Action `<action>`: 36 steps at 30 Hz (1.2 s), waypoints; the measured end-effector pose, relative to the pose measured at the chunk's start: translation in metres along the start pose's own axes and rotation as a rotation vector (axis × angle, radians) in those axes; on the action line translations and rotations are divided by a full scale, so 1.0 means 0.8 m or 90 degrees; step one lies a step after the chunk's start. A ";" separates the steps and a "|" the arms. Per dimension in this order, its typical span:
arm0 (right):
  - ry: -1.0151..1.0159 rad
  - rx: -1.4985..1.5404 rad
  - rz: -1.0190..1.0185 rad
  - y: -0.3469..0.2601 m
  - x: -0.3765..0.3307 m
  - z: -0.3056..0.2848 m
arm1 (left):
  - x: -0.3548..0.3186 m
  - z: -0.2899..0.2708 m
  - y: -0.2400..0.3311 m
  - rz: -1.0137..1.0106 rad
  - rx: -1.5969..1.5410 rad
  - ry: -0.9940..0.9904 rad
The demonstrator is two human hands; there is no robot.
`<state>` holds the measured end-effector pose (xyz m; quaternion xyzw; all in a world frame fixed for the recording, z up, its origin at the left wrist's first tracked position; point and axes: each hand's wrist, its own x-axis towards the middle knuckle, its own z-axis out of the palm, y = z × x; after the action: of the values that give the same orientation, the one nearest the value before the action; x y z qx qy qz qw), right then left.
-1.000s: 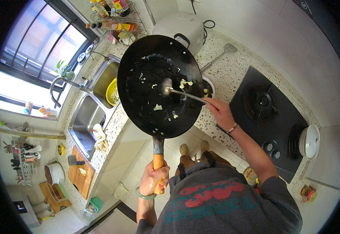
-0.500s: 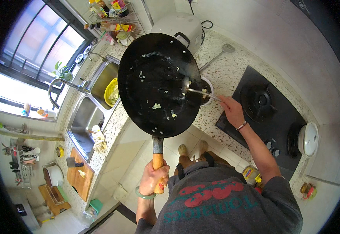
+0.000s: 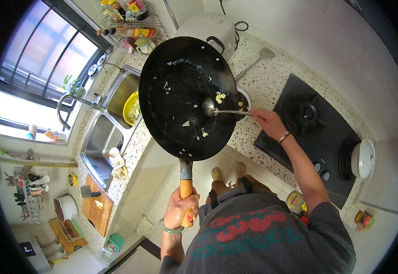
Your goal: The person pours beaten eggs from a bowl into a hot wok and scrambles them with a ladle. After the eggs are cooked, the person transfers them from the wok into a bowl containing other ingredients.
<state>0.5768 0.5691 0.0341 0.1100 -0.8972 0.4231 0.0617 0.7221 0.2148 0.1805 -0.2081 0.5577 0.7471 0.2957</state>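
Over counter: left hand [image 3: 179, 209] grips wok [image 3: 187, 93] handle; right hand [image 3: 266, 121] grasps ladle [image 3: 209, 106]; bowl [image 3: 243, 97] mostly hidden.

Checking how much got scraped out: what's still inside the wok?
Inside the black wok: scattered yellowish egg-like bits and the metal ladle held by the right hand. The white bowl beneath is mostly hidden.

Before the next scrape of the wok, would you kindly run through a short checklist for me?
1. Left hand wrapped round the wooden handle: ok.
2. Wok tilted toward the white bowl: ok.
3. Right hand holding the metal spoon, its tip inside the wok: ok.
4. Egg bits left near the wok rim: not ok, some remain.
5. Bowl squarely under the wok's edge: cannot tell, mostly hidden.
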 end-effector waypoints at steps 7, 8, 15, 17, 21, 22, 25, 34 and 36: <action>-0.065 0.211 0.088 -0.050 -0.005 -0.007 | 0.010 -0.004 -0.001 0.008 0.005 -0.008; -0.101 0.259 0.059 -0.061 -0.002 0.000 | 0.010 -0.004 0.001 0.006 0.005 -0.011; -0.102 0.114 0.078 -0.025 -0.001 0.009 | 0.007 -0.002 0.009 -0.021 0.023 -0.008; -0.021 0.015 0.069 -0.001 -0.009 -0.007 | 0.007 -0.002 0.010 -0.020 0.026 -0.006; 0.021 -0.021 0.075 -0.012 -0.014 -0.032 | 0.009 -0.003 0.011 -0.008 0.035 -0.001; 0.001 0.046 0.077 -0.021 -0.014 -0.028 | 0.010 -0.004 0.012 -0.006 0.038 -0.001; -0.113 0.196 0.053 -0.044 -0.013 -0.020 | 0.014 -0.009 0.011 -0.013 0.009 -0.016; -0.045 -0.097 -0.001 -0.003 -0.006 -0.036 | 0.011 -0.008 0.019 -0.021 0.006 -0.015; 0.043 -0.175 -0.057 -0.010 -0.001 -0.047 | 0.012 -0.008 0.019 -0.017 0.014 -0.013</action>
<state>0.5803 0.5929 0.0638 0.1263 -0.9383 0.2965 0.1254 0.7045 0.2075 0.1832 -0.2044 0.5604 0.7389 0.3134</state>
